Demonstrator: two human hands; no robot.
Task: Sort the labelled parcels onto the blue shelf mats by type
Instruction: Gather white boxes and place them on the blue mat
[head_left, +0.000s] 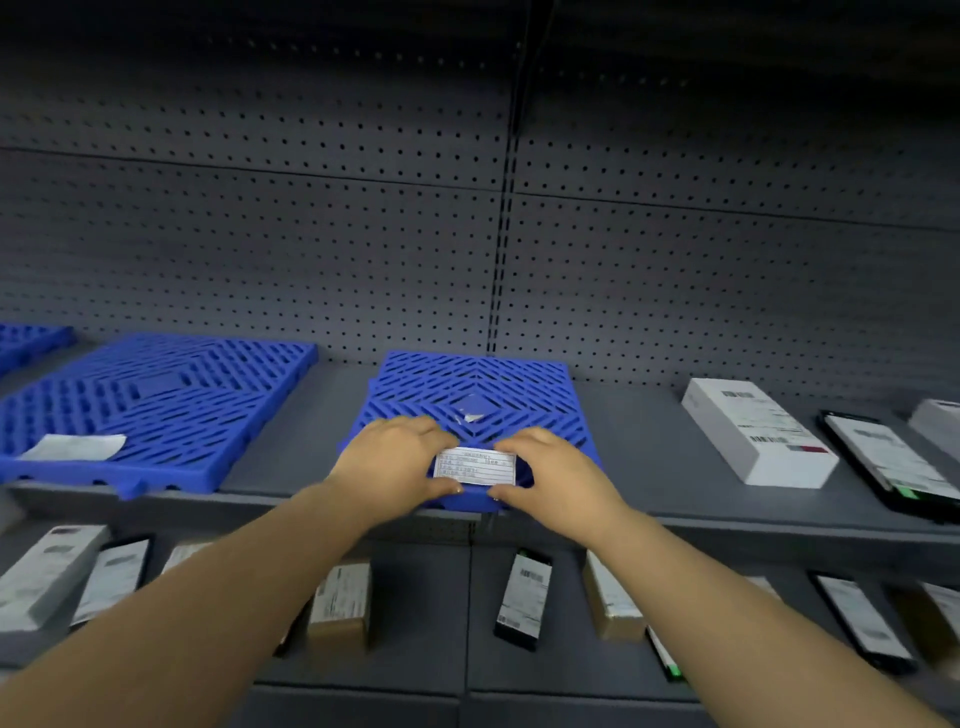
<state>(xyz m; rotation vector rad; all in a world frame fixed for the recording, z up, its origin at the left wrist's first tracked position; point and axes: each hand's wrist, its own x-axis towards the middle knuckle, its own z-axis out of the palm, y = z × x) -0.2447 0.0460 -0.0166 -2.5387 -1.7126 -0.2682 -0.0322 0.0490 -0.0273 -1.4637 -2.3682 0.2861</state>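
Head camera: a person's two bare hands meet at the front edge of a blue slotted mat (470, 395) lying on a grey shelf (639, 457) backed by perforated panelling (363, 234). The left hand (397, 457) and the right hand (553, 475) each pinch an end of a small white paper label (475, 466), thumbs below and fingers curled over the top, holding it flat against the mat's near rim. A scrap of white paper (470, 415) clings to the centre of the same mat. To the left, a second blue mat (171, 400) sits on the same shelf with a white slip (75, 447) lying on its near corner; a third blue mat (26, 340) shows only partly at the far left edge. To the right on the shelf, well apart from the hands, lies a white labelled box (753, 434), with a black labelled parcel (888, 462) just beside it. On the lower shelf (431, 613), under the forearms, more labelled parcels lie in a row, among them a brown box (343, 603) and a black parcel (524, 597).
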